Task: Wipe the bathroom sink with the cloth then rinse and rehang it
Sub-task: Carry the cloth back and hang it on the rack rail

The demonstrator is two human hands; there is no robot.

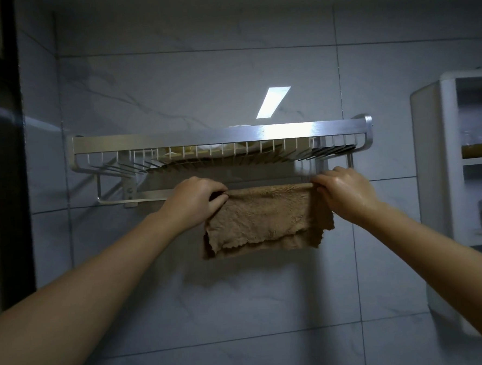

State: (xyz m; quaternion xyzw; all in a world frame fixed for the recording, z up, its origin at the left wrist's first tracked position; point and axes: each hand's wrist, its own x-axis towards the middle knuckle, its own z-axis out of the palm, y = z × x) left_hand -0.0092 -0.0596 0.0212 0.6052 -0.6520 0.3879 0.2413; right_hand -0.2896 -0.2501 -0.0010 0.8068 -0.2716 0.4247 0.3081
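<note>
A brown fuzzy cloth (267,220) hangs folded over the towel bar (139,199) under a metal wall rack (220,135). My left hand (196,202) pinches the cloth's upper left corner at the bar. At the upper right corner my right hand (345,193) pinches the cloth too; its skin looks wet. The cloth's two layers hang down unevenly, the back layer lower. The sink is not in view.
The rack's wire basket holds pale folded items (204,152). A white open shelf unit (469,157) with jars stands at the right. A dark door frame (1,157) runs down the left edge. Grey marble tiles (241,295) cover the wall.
</note>
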